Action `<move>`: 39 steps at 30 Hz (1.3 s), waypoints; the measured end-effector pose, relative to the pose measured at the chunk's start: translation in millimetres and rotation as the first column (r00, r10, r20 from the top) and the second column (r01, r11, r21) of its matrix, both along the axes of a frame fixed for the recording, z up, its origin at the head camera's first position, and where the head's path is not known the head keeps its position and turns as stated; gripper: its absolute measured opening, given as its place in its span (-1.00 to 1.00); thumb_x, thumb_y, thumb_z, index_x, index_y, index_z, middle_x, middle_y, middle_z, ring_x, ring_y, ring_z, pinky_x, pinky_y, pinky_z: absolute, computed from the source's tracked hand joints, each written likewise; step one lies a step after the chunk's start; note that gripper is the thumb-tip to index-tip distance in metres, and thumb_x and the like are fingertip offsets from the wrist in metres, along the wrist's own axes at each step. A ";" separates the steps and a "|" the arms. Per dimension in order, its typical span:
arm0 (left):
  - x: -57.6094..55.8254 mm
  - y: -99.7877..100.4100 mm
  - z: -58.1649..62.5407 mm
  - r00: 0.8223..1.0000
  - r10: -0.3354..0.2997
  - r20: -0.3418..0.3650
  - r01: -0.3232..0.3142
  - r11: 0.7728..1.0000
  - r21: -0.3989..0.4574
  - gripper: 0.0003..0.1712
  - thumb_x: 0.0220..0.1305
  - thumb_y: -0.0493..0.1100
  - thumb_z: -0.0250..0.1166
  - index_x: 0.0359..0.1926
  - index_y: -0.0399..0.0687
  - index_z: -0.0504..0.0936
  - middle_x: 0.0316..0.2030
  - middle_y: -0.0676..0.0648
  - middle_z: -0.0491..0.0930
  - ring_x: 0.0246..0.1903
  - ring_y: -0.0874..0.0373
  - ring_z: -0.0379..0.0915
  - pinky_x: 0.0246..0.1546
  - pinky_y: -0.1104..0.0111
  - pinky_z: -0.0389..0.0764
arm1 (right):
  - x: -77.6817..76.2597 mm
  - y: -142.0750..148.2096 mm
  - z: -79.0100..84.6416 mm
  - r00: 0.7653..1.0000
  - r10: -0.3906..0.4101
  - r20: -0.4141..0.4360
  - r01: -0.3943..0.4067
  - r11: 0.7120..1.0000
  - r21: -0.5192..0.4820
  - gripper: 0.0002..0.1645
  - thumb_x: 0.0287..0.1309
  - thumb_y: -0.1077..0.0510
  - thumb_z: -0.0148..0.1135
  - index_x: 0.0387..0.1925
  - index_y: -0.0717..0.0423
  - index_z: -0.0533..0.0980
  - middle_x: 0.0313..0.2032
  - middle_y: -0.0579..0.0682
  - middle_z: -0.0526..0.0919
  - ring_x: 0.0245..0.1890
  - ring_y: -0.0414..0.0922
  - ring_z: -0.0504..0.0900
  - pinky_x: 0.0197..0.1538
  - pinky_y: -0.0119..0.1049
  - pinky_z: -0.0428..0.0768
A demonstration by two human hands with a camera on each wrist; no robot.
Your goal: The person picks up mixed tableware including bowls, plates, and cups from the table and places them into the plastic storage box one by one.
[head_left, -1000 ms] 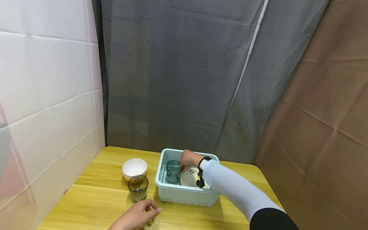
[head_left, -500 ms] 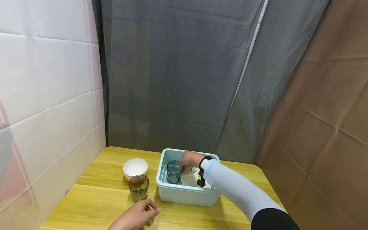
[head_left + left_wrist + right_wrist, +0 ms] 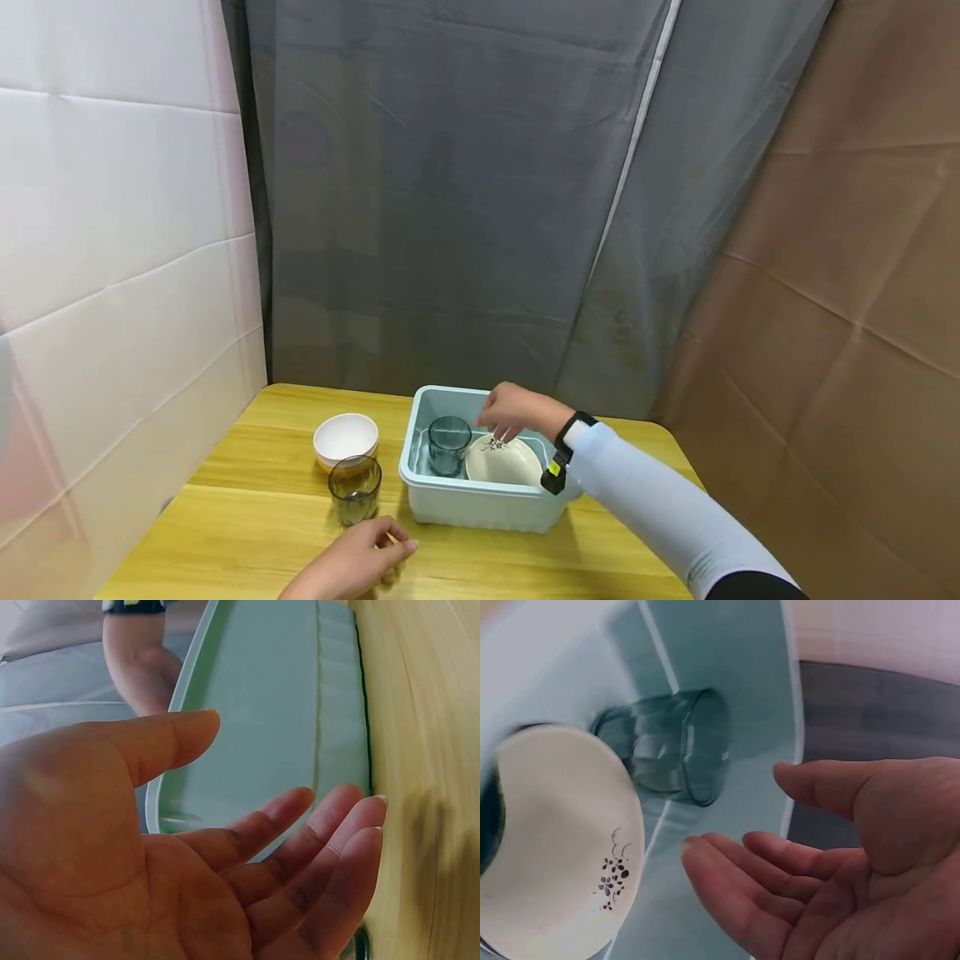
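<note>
My right hand (image 3: 521, 410) hovers over the light blue plastic bin (image 3: 480, 504), fingers apart and holding nothing. Inside the bin, a bluish drinking glass (image 3: 667, 746) stands upright at the left. Beside it lies a cream plate (image 3: 562, 840) with a small dark flower print. My left hand (image 3: 352, 560) is near the table's front, palm facing the bin wall in the left wrist view, fingers loosely bent around nothing. Just beyond it stands a smoky drinking glass (image 3: 356, 492), and behind that a white bowl (image 3: 346, 437) with a yellow lower part.
The bin stands on a yellow wood-grain table (image 3: 247, 500). Behind the table hangs a grey curtain (image 3: 450, 208). A white sheet (image 3: 127, 208) closes off the left side and a brown one (image 3: 840, 292) the right.
My right hand has let go of the bluish glass in the bin and drawn back to the right and up. The left hand stays in about the same place.
</note>
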State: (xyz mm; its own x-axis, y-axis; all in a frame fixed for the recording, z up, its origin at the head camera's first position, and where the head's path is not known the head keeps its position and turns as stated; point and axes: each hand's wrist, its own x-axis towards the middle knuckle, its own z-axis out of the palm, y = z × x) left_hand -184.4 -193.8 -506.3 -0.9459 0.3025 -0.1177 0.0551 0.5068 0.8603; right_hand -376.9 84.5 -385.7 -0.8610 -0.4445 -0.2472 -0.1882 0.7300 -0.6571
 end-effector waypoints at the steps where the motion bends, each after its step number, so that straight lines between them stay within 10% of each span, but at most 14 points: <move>1: 0.1 -0.4 0.0 1.000 -0.001 -0.004 0.001 1.000 0.000 -0.68 0.61 0.15 0.34 -0.05 0.01 0.74 -0.36 -0.03 0.66 -0.37 0.06 0.60 -0.34 0.20 0.55 | 4.2 5.1 1.3 1.000 -0.005 -0.020 0.005 1.000 -0.019 -0.68 0.48 0.09 0.44 -0.06 0.33 0.73 -0.16 0.20 0.80 -0.07 0.23 0.84 -0.06 0.00 0.84; 14: -0.4 -17.9 8.7 0.993 0.053 -0.102 -0.046 0.997 0.068 -0.70 0.60 0.03 0.38 -0.02 -0.14 0.71 -0.30 -0.06 0.65 -0.30 0.05 0.64 -0.34 0.27 0.57 | 94.5 91.6 19.1 0.978 -0.164 -0.128 0.118 0.943 -0.310 -0.71 0.51 0.12 0.43 0.03 0.28 0.67 -0.17 0.05 0.80 -0.13 0.10 0.81 -0.04 0.02 0.82; 25: 3.0 -24.4 10.3 0.990 0.118 -0.080 -0.105 0.984 0.147 -0.71 0.59 -0.07 0.37 0.01 -0.26 0.68 -0.24 -0.12 0.68 -0.24 0.01 0.68 -0.33 0.29 0.73 | 146.0 148.8 -35.7 0.969 -0.243 -0.035 0.186 0.819 -0.543 -0.61 0.58 0.11 0.35 0.14 0.39 0.60 -0.03 0.21 0.79 -0.07 0.13 0.82 -0.05 -0.12 0.82; 39: 7.0 -30.6 6.8 0.982 0.146 -0.117 -0.130 0.983 0.133 -0.76 0.55 -0.10 0.41 -0.05 -0.21 0.69 -0.27 -0.10 0.69 -0.27 0.07 0.63 -0.32 0.35 0.67 | 158.1 141.8 -104.3 0.957 -0.285 0.060 0.276 0.821 -0.500 -0.66 0.61 0.14 0.30 0.13 0.38 0.60 -0.07 0.06 0.77 -0.08 0.02 0.76 -0.08 -0.06 0.79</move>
State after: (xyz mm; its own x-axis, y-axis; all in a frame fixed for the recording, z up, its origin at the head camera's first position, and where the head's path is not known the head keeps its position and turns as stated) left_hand -177.4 -224.4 -499.5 -0.9844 0.1726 0.0354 0.1040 0.4068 0.9076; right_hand -218.8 226.3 -490.0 -0.9695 -0.2414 -0.0429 -0.0399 0.3280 -0.9438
